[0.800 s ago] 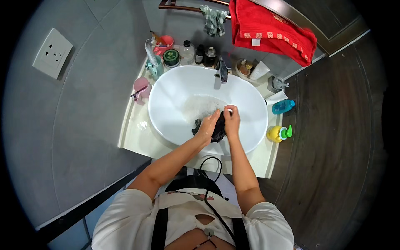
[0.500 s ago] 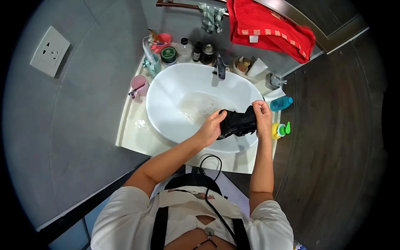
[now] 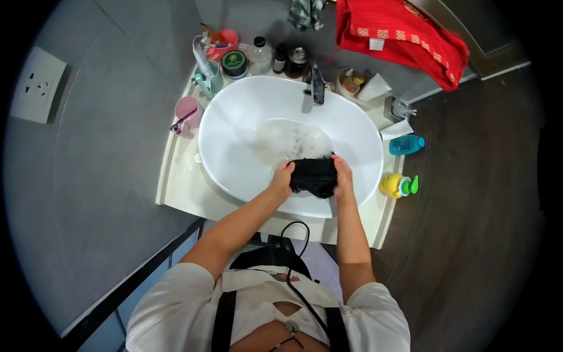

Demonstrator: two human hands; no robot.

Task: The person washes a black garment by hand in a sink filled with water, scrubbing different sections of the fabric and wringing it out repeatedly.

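Observation:
A wet-looking black cloth (image 3: pixel 314 177) is stretched between my two hands over the near side of the white oval basin (image 3: pixel 231 138). My left hand (image 3: pixel 282 180) grips its left edge, thumb on top. Closed on the right edge is my right hand (image 3: pixel 342 175); the fingers beneath the cloth are hidden. Cloudy, sudsy water (image 3: pixel 287 138) lies in the bottom of the basin, just beyond the cloth. What kind of garment or cloth it is, I cannot tell.
A dark tap (image 3: pixel 317 88) stands at the basin's far rim. Bottles and a green-lidded jar (image 3: pixel 234 61) line the back. Left is a pink cup (image 3: pixel 186 108). On the right are a blue bottle (image 3: pixel 406 145) and a yellow pump bottle (image 3: pixel 396 185). A red towel (image 3: pixel 399 41) hangs behind.
Both hands have moved left and slightly lower over the basin with the black cloth. The cloth now hangs flatter and more spread out. The view has shifted a little.

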